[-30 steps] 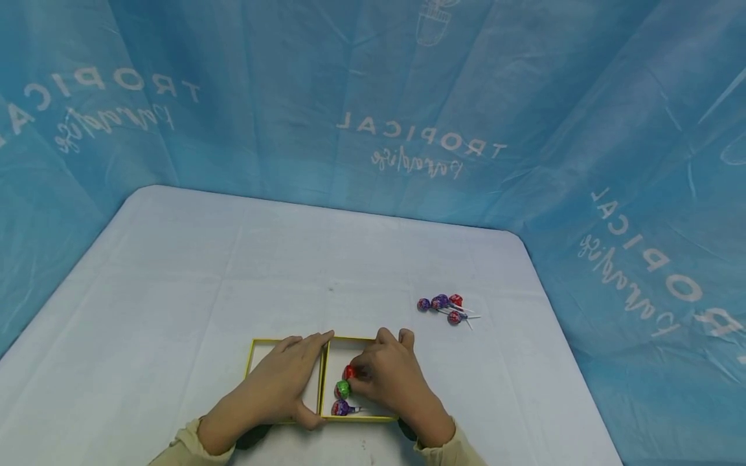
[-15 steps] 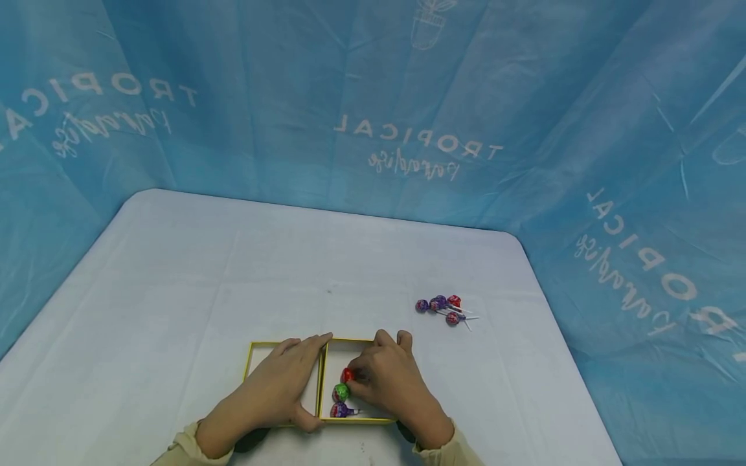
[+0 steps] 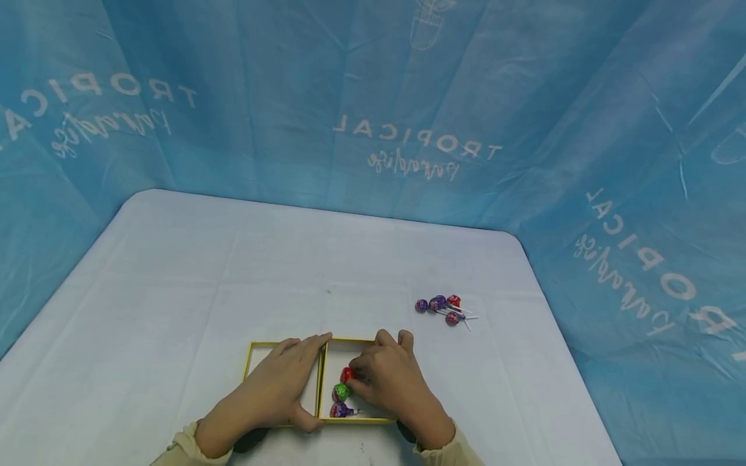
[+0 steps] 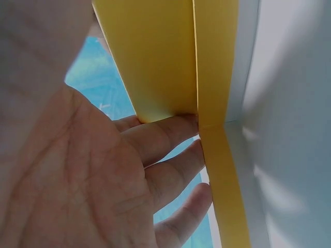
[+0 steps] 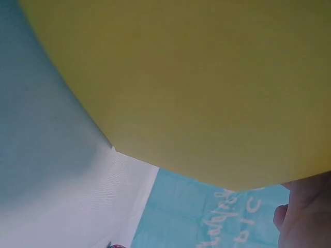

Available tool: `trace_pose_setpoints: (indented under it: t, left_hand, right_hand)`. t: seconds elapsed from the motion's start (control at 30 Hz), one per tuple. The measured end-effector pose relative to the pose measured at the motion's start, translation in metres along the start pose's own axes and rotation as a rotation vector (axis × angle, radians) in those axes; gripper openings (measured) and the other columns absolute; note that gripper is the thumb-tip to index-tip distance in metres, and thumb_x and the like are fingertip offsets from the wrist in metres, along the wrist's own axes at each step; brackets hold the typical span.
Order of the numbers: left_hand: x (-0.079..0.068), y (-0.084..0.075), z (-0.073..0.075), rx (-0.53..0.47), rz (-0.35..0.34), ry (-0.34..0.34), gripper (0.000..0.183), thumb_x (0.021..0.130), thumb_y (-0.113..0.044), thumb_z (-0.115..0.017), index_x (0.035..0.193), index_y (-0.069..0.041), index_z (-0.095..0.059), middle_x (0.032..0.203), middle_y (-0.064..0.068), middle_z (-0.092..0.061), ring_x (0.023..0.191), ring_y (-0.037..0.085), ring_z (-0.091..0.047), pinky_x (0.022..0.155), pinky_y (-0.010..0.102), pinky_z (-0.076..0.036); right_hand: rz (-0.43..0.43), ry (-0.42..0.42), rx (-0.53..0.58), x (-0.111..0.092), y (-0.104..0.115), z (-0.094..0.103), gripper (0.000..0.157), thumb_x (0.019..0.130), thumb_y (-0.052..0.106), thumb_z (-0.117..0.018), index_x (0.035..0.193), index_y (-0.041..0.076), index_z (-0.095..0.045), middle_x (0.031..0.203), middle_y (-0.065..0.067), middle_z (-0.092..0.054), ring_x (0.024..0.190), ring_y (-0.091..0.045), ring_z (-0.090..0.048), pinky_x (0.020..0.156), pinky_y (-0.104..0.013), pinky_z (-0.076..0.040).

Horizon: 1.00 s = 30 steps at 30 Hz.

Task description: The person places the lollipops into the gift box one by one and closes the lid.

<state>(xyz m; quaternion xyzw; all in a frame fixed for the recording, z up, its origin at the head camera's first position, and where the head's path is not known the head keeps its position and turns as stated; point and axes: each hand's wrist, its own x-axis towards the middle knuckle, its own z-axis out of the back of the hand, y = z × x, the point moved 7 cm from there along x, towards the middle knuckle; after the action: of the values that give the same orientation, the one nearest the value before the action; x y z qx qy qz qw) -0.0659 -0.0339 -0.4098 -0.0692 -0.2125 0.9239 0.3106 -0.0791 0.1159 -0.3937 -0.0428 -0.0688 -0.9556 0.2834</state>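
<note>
A shallow yellow-edged box (image 3: pixel 358 421) with a white inside lies near the front of the table, in a left and a right half. My left hand (image 3: pixel 280 382) spans the left half (image 3: pixel 247 362), fingertips at its far side and thumb at the near side. In the left wrist view, several fingers (image 4: pixel 170 175) touch the yellow wall (image 4: pixel 214 77). Inside the right half, my right hand (image 3: pixel 389 375) pinches a red lollipop (image 3: pixel 346 375), its stick hidden. A green lollipop (image 3: pixel 340 391) and a purple lollipop (image 3: pixel 340 410) line up below it along the middle wall.
Several purple and red lollipops (image 3: pixel 440 303) lie in a loose pile on the white tablecloth (image 3: pixel 280 259), beyond the box to the right. A blue printed curtain (image 3: pixel 291 116) hangs round the table's back and sides. A yellow wall (image 5: pixel 186 93) fills much of the right wrist view.
The whole head view shifts slightly. Both hands keep their places at the box, and the lollipops stay in the same arrangement.
</note>
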Motion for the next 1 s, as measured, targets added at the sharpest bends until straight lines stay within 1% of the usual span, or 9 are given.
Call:
trace_pose_setpoints:
  t: [0.2, 0.37, 0.5, 0.63, 0.77, 1.0]
  left_hand:
    - [0.0, 0.0, -0.001, -0.007, 0.0, 0.004, 0.128, 0.059, -0.063, -0.086, 0.155, -0.002, -0.028, 0.147, 0.015, -0.052, 0.136, 0.024, -0.051, 0.114, 0.047, -0.037]
    - [0.0, 0.001, -0.001, -0.015, 0.006, 0.004, 0.129, 0.058, -0.062, -0.086, 0.155, -0.002, -0.027, 0.148, 0.014, -0.051, 0.135, 0.023, -0.052, 0.115, 0.047, -0.037]
    - [0.0, 0.001, 0.0, -0.03, 0.01, 0.001, 0.129, 0.058, -0.061, -0.087, 0.155, -0.002, -0.027, 0.148, 0.014, -0.051, 0.135, 0.023, -0.052, 0.115, 0.047, -0.036]
    - [0.0, 0.001, 0.0, -0.031, 0.005, 0.002, 0.128, 0.058, -0.061, -0.087, 0.155, -0.002, -0.027, 0.147, 0.014, -0.052, 0.135, 0.023, -0.052, 0.115, 0.047, -0.036]
    - [0.001, 0.001, 0.0, -0.025, 0.004, -0.002, 0.128, 0.058, -0.061, -0.087, 0.155, -0.002, -0.027, 0.147, 0.014, -0.052, 0.135, 0.023, -0.052, 0.115, 0.047, -0.036]
    - [0.0, 0.002, 0.0, -0.024, -0.007, -0.012, 0.129, 0.058, -0.062, -0.087, 0.155, -0.001, -0.028, 0.146, 0.013, -0.053, 0.135, 0.024, -0.052, 0.114, 0.047, -0.037]
  right_hand:
    - [0.011, -0.046, -0.002, -0.001, -0.004, 0.005, 0.02, 0.078, 0.046, -0.083, 0.089, 0.031, -0.083, 0.087, 0.019, -0.075, 0.076, -0.007, -0.04, 0.075, -0.039, -0.023]
    - [0.019, -0.098, 0.029, -0.002, -0.01, 0.01, 0.014, 0.079, 0.041, -0.083, 0.088, 0.031, -0.082, 0.09, 0.02, -0.075, 0.075, -0.006, -0.038, 0.076, -0.04, -0.021]
    - [0.015, -0.103, 0.066, -0.002, -0.014, 0.014, 0.013, 0.08, 0.039, -0.083, 0.09, 0.03, -0.082, 0.089, 0.02, -0.074, 0.077, -0.006, -0.039, 0.077, -0.042, -0.02]
    - [-0.006, -0.108, 0.084, -0.002, -0.019, 0.019, 0.016, 0.079, 0.037, -0.084, 0.093, 0.028, -0.082, 0.088, 0.018, -0.074, 0.079, -0.007, -0.041, 0.079, -0.044, -0.021]
    - [-0.008, -0.128, 0.097, -0.002, -0.024, 0.025, 0.017, 0.078, 0.035, -0.086, 0.093, 0.027, -0.083, 0.087, 0.018, -0.074, 0.079, -0.007, -0.04, 0.079, -0.045, -0.019]
    - [-0.003, -0.159, 0.094, -0.003, -0.034, 0.032, 0.011, 0.08, 0.034, -0.084, 0.09, 0.03, -0.083, 0.085, 0.021, -0.073, 0.079, -0.005, -0.038, 0.079, -0.047, -0.017]
